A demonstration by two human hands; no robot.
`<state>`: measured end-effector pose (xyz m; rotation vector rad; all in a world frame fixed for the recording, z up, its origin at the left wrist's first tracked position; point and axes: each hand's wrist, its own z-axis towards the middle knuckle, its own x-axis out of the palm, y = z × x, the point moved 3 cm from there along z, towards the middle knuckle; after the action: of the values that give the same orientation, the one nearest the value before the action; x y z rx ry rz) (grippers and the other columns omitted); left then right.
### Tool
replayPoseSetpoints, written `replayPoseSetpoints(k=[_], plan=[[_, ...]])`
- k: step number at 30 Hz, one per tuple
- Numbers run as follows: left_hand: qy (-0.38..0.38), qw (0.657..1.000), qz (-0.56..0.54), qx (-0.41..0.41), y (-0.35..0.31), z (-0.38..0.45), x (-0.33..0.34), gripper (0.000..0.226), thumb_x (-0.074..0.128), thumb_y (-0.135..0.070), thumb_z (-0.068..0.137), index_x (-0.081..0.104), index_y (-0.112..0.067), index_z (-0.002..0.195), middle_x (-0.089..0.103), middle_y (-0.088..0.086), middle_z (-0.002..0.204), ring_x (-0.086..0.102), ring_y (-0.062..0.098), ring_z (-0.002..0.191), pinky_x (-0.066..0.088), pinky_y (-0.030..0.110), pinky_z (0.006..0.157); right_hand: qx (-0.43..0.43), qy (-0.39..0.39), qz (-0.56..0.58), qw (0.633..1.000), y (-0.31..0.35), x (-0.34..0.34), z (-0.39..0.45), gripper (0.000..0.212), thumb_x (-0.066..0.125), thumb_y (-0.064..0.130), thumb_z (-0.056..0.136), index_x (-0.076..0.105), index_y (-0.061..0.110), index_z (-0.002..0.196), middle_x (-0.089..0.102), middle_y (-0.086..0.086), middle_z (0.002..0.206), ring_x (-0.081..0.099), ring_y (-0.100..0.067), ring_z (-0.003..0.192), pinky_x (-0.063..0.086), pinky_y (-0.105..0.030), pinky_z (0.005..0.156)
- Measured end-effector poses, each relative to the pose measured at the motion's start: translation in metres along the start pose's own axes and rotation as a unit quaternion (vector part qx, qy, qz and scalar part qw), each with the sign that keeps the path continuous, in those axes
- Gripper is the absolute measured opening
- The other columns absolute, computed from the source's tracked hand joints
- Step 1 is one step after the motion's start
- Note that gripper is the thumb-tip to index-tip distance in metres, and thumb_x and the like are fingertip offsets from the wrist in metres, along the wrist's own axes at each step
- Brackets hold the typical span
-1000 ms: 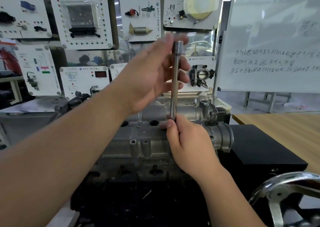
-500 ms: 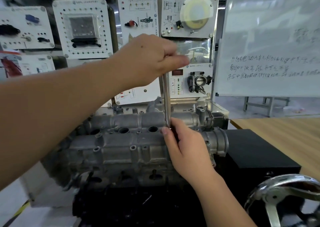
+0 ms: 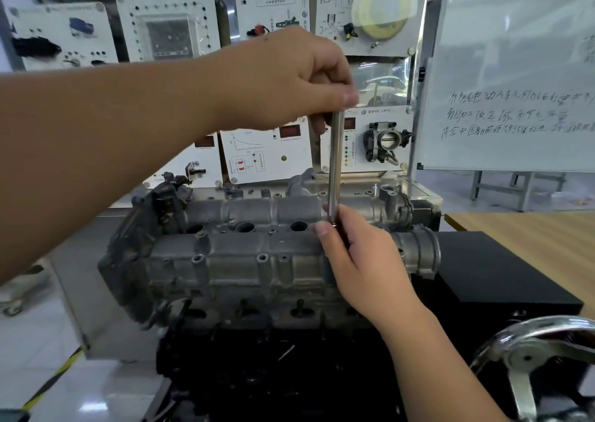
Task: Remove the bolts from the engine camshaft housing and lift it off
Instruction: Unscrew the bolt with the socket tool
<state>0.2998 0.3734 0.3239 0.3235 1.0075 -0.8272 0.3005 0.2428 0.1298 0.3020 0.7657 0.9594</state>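
Observation:
The grey cast camshaft housing (image 3: pixel 244 254) lies across the top of the engine, with round wells along its middle. A long chrome extension bar (image 3: pixel 335 164) stands upright over the housing's right part. My left hand (image 3: pixel 289 80) grips the bar's top end from above, fingers curled round it. My right hand (image 3: pixel 357 260) pinches the bar's lower end just above the housing. The bar's tip and whatever it sits on are hidden behind my right fingers.
A black box (image 3: pixel 489 270) sits right of the engine, with a wooden table (image 3: pixel 531 238) behind it. A chrome handwheel (image 3: pixel 541 354) is at the lower right. Training panels (image 3: pixel 167 25) and a whiteboard (image 3: pixel 515 67) stand behind the engine.
The view has dropped and widened onto the whole housing. My left hand shifted from holding the bar's upper shaft with loose fingers to gripping its top; the bar stayed upright, my right hand at its base.

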Motion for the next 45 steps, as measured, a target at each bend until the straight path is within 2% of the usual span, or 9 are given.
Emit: replayPoseSetpoints(k=[6,12,20,24,28,31,36,42,45], plan=[[-0.065,0.997,-0.017,-0.031,0.009,0.000,0.016,0.036,0.052,-0.055,0.099,0.055,-0.024,0.082,0.064,-0.005,0.065,0.055,0.000,0.049,0.048,0.016,0.045,0.010,-0.026,0.033,0.999,-0.003,-0.001,-0.003,0.031,0.052,0.032,0.102,0.056,0.022,0.131,0.073,0.011,0.094,0.064,-0.005,0.089,0.050,-0.024,0.074],[-0.088,0.925,-0.364,-0.071,0.012,-0.013,0.054,0.036,0.026,-0.040,0.112,0.054,-0.020,0.103,0.073,0.006,0.075,0.073,0.028,0.072,0.058,0.040,0.067,0.006,0.013,0.012,1.000,0.003,-0.002,-0.001,0.024,0.041,0.029,0.105,0.058,0.020,0.120,0.070,0.005,0.088,0.062,-0.012,0.075,0.049,-0.040,0.069],[-0.135,0.985,-0.104,0.026,0.002,-0.006,0.047,0.022,0.038,-0.037,0.109,0.060,-0.034,0.106,0.075,-0.015,0.088,0.071,0.010,0.080,0.054,0.027,0.065,0.003,-0.055,0.038,0.998,-0.004,0.000,-0.002,0.023,0.060,0.033,0.100,0.060,0.029,0.123,0.067,0.021,0.090,0.063,-0.002,0.088,0.051,-0.021,0.072],[-0.117,0.959,-0.260,0.000,0.005,-0.008,0.056,0.026,0.034,-0.030,0.109,0.059,-0.032,0.115,0.074,-0.014,0.107,0.073,0.009,0.096,0.059,0.037,0.080,-0.024,-0.029,0.015,0.999,-0.001,-0.002,-0.002,0.014,0.050,0.028,0.105,0.059,0.029,0.115,0.066,0.009,0.075,0.062,-0.010,0.074,0.048,-0.027,0.062],[-0.134,0.902,-0.411,-0.013,0.016,-0.009,0.057,0.024,0.042,-0.015,0.107,0.065,-0.019,0.113,0.076,-0.001,0.098,0.074,0.022,0.091,0.057,0.055,0.095,0.003,0.017,0.016,1.000,-0.001,-0.002,-0.001,0.024,0.041,0.032,0.106,0.055,0.025,0.125,0.074,0.000,0.091,0.069,-0.017,0.083,0.055,-0.045,0.072],[-0.171,0.896,-0.410,0.003,0.017,-0.009,0.054,0.017,0.057,-0.011,0.100,0.071,-0.018,0.106,0.077,0.001,0.089,0.075,0.023,0.087,0.060,0.043,0.088,0.017,0.009,0.030,0.999,0.001,0.000,-0.002,0.038,0.046,0.037,0.103,0.048,0.022,0.138,0.074,0.001,0.092,0.069,-0.014,0.084,0.055,-0.044,0.074],[-0.225,0.909,-0.349,0.015,0.013,-0.010,0.056,0.013,0.072,-0.013,0.092,0.073,-0.020,0.103,0.074,0.001,0.078,0.076,0.020,0.074,0.064,0.044,0.077,-0.017,-0.038,0.017,0.999,0.001,-0.004,0.000,0.020,0.055,0.031,0.101,0.066,0.016,0.108,0.064,0.005,0.078,0.059,-0.013,0.075,0.048,-0.038,0.071],[-0.172,0.898,-0.405,-0.005,0.021,-0.015,0.067,0.023,0.042,-0.024,0.108,0.062,-0.029,0.120,0.075,0.003,0.091,0.074,0.024,0.078,0.059,0.040,0.073,-0.007,0.015,0.018,1.000,0.002,-0.003,0.000,0.026,0.044,0.029,0.105,0.056,0.023,0.127,0.072,0.000,0.086,0.068,-0.016,0.078,0.053,-0.042,0.069],[-0.199,0.900,-0.388,0.008,0.022,-0.015,0.065,0.022,0.048,-0.018,0.105,0.064,-0.026,0.118,0.077,0.002,0.091,0.075,0.021,0.080,0.062,0.039,0.075,0.008,-0.009,0.019,1.000,-0.001,0.000,-0.002,0.037,0.048,0.033,0.102,0.049,0.020,0.137,0.074,0.004,0.092,0.068,-0.010,0.081,0.053,-0.032,0.071]])
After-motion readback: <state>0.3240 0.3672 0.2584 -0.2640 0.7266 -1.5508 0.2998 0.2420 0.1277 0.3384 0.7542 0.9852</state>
